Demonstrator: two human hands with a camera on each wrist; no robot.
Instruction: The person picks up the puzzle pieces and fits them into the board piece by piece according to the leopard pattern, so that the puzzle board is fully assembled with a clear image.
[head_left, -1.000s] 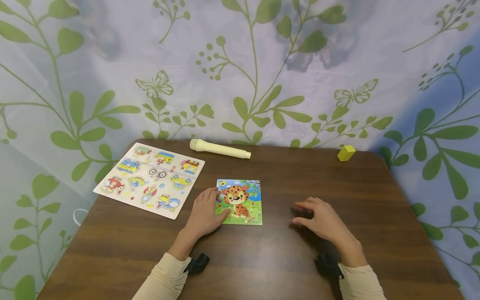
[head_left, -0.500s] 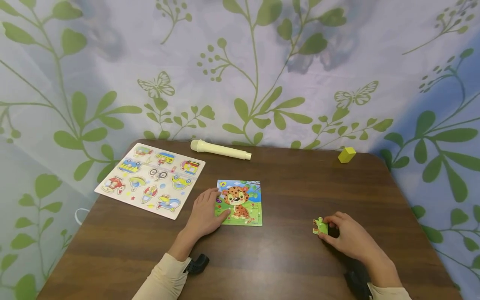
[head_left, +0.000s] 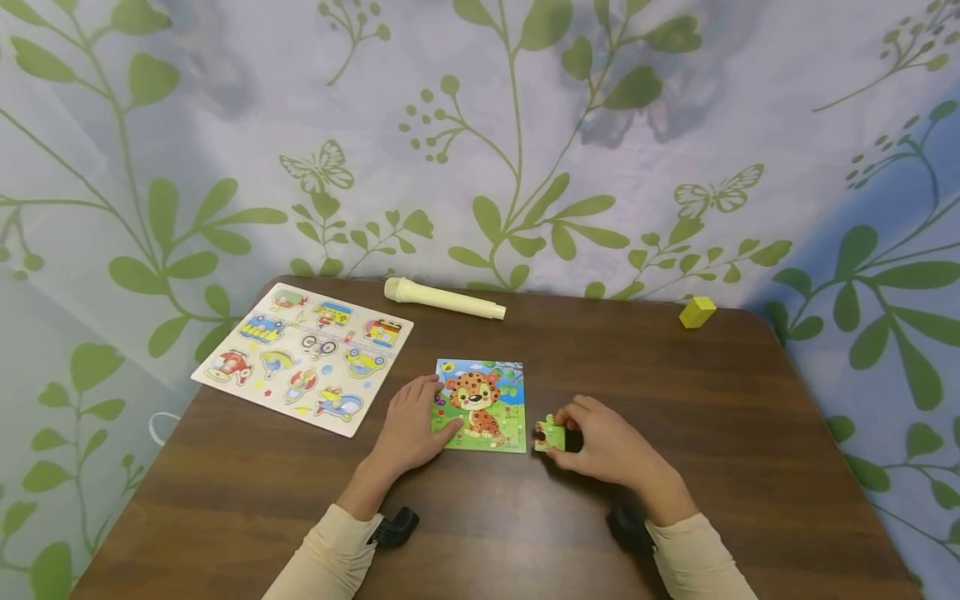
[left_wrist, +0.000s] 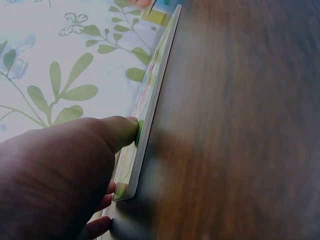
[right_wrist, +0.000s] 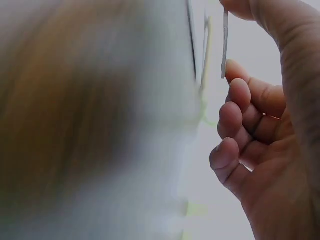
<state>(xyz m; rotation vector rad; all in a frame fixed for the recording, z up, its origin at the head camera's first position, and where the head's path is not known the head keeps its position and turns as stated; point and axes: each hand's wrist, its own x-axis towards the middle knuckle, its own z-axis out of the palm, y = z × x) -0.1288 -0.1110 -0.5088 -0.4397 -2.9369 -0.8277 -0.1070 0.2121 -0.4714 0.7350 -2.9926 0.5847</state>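
Note:
On the table lies a square jigsaw puzzle [head_left: 477, 406] with a spotted leopard cub picture. My left hand [head_left: 407, 423] rests at its left edge, the thumb [left_wrist: 122, 131] pressing on the board and the fingers lying fairly straight along the side. My right hand [head_left: 603, 442] pinches a green jigsaw piece [head_left: 553, 437] between thumb and fingers, just right of the puzzle and apart from it. In the right wrist view the piece [right_wrist: 224, 47] shows edge-on, with the other fingers [right_wrist: 231, 117] loosely curled.
A white peg-puzzle board [head_left: 300, 358] with vehicle pictures lies at the left. A cream toy microphone [head_left: 446, 299] is at the back edge, and a yellow block [head_left: 697, 312] sits at the back right. Behind the brown table [head_left: 525, 533] hangs a leaf-patterned cloth [head_left: 360, 167].
My right hand went right and took up the green jigsaw piece, then carried it left to beside the puzzle. My left hand stayed on the puzzle's left edge.

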